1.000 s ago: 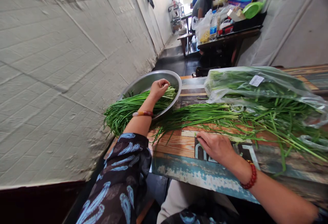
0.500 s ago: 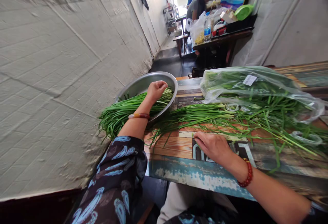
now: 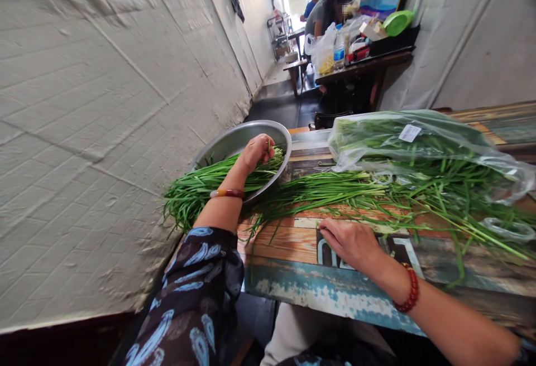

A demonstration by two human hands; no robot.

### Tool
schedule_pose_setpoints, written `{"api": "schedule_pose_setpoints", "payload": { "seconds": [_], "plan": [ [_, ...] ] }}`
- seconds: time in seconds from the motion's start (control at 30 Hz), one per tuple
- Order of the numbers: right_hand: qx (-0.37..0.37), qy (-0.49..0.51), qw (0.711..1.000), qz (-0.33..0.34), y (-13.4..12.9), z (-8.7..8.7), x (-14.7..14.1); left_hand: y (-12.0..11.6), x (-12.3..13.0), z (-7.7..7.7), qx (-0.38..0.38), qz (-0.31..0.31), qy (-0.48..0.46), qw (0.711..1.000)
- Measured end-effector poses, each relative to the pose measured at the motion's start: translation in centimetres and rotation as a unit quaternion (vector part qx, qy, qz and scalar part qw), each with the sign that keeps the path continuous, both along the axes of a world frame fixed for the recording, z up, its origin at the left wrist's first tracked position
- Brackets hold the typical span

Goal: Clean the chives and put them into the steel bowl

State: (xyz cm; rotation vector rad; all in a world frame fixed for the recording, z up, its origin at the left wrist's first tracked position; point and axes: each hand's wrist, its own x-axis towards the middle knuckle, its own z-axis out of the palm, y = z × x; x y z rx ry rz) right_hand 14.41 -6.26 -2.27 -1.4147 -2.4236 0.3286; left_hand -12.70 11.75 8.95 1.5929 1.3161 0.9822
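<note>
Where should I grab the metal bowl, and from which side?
Probably pinch the bowl's rim, thumb outside and fingers inside, coming from the far right. That raised edge curves bare there, while greens hang over the left edge and the left hand is above the others inside.

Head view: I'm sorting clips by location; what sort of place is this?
Probably a small eatery: a basin of greens, a plank table, and people near a back table.
</note>
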Motion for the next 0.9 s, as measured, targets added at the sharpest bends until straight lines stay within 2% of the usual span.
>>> {"api": "schedule_pose_setpoints", "payload": {
  "seconds": [0.2,0.4,0.6,0.73,0.9],
  "plan": [
    [-0.008,0.004,1.000,0.002,0.0,0.2,0.0,0.1,0.0,-0.1,-0.010,-0.017,0.002,1.000],
    [0.002,0.004,1.000,0.002,0.1,-0.1,0.0,-0.3,0.2,-0.2,0.039,-0.022,0.056,0.997],
    [0.012,0.001,1.000,0.000,0.1,-0.2,-0.1,-0.4,0.5,0.1,0.128,0.003,0.128,0.983],
    [0.009,0.002,1.000,0.002,0.1,-0.2,-0.1,-0.3,0.6,0.1,0.156,0.015,0.151,0.976],
    [-0.018,0.038,0.999,0.017,0.0,0.0,0.1,-0.5,1.0,0.4,0.148,-0.025,0.163,0.975]
  ]
}}
